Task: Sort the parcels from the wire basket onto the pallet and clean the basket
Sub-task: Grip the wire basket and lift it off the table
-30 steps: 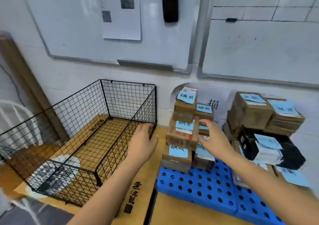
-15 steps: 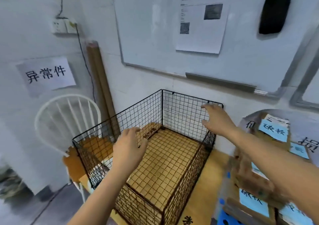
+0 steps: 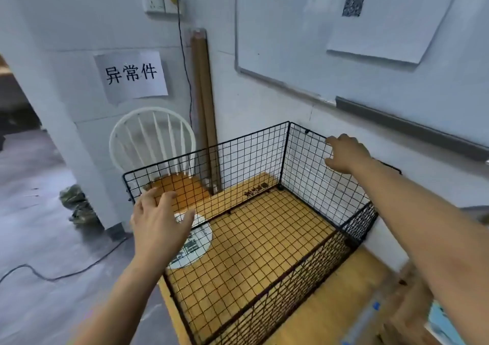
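Head camera: compared with half a second earlier, the view has swung left and drawn nearer to the wire basket [image 3: 238, 159]. The stacked parcels [image 3: 412, 315], which then filled the lower right, are now a blurred strip of brown card and pale blue labels at the bottom right corner. The paper sign [image 3: 132, 76] and the white chair [image 3: 153, 133] have shifted toward the middle, and the whiteboard [image 3: 291, 40] fills the upper right.

The basket stands in the same place on the wooden table [image 3: 330, 305], its back panel close to the wall, with the tabletop showing through its mesh floor.

The left hand [image 3: 158, 223] has changed its pose. Before, its fingers bent down over the rim at the left end. Now they are spread apart with the thumb held wide. The palm faces the left end panel just below its top corner. The fingertips overlap the mesh there, but it is unclear whether they touch it, and the hand holds nothing.

The right hand [image 3: 346, 154] stays at the top wire of the back panel by the wall, as it was earlier, and is now seen from behind with its forearm stretched across the basket. Its fingers are bent at the level of the rim, and the thumb sits lower against the mesh with a gap between them. Whether they close round the wire cannot be told.
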